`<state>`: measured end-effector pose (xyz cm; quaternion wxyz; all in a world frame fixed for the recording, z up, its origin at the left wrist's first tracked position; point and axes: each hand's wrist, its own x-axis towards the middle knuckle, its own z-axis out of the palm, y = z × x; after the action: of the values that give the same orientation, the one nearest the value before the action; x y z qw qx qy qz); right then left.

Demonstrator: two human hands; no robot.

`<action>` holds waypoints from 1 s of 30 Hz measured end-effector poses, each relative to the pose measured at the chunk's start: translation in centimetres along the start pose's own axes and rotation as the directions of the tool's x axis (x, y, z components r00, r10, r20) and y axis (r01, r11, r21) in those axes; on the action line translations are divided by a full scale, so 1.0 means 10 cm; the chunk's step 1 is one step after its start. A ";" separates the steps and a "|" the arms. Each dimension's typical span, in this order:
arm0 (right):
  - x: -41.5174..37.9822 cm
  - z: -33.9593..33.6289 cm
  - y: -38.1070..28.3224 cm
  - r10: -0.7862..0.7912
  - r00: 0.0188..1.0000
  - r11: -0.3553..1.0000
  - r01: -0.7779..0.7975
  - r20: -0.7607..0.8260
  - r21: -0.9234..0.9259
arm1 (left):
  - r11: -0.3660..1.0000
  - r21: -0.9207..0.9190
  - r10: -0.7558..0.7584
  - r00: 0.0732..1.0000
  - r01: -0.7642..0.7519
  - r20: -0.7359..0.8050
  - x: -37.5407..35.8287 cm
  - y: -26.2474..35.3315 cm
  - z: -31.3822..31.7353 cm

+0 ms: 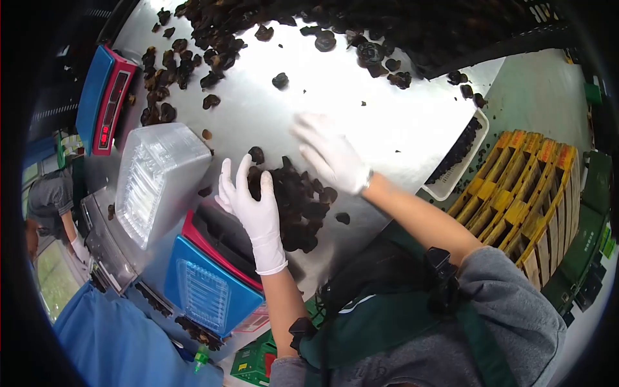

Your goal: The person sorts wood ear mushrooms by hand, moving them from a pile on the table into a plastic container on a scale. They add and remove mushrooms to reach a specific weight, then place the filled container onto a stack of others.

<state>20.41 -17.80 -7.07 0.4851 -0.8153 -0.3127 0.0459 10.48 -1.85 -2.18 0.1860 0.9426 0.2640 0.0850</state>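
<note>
Both my hands wear white gloves over a metal table. My left hand is curved around a dark, mushroom-like piece at the left edge of a dark pile. My right hand hangs over the bare metal just above that pile, fingers stretched out and slightly blurred, with nothing in it. Left of my left hand stands a stack of clear plastic trays. Below it, a blue-topped scale carries one clear tray.
Another blue and red scale stands at the upper left. More dark pieces cover the table's far side. A white basket and yellow pallets are at the right. A co-worker's gloved hand shows at the far left.
</note>
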 end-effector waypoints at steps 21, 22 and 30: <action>-1.00 -0.91 -0.01 0.758 0.596 0.592 -0.457 0.266 -0.664 | 0.892 -0.135 0.440 0.897 -0.432 0.036 1.43 0.29 0.92; -1.34 -1.11 0.33 0.464 0.886 0.370 -0.205 -0.011 -0.906 | 0.898 -0.130 0.432 0.899 -0.421 0.071 1.42 0.32 0.90; -0.81 -1.72 0.35 0.099 0.951 0.948 -0.179 -0.293 -0.264 | 0.841 -0.320 0.492 0.863 -0.437 0.113 1.16 0.52 0.81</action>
<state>22.02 -36.54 -2.76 0.3959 -0.8956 -0.1867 -0.0795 24.80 -2.32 -6.87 0.3171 0.9455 -0.0074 0.0742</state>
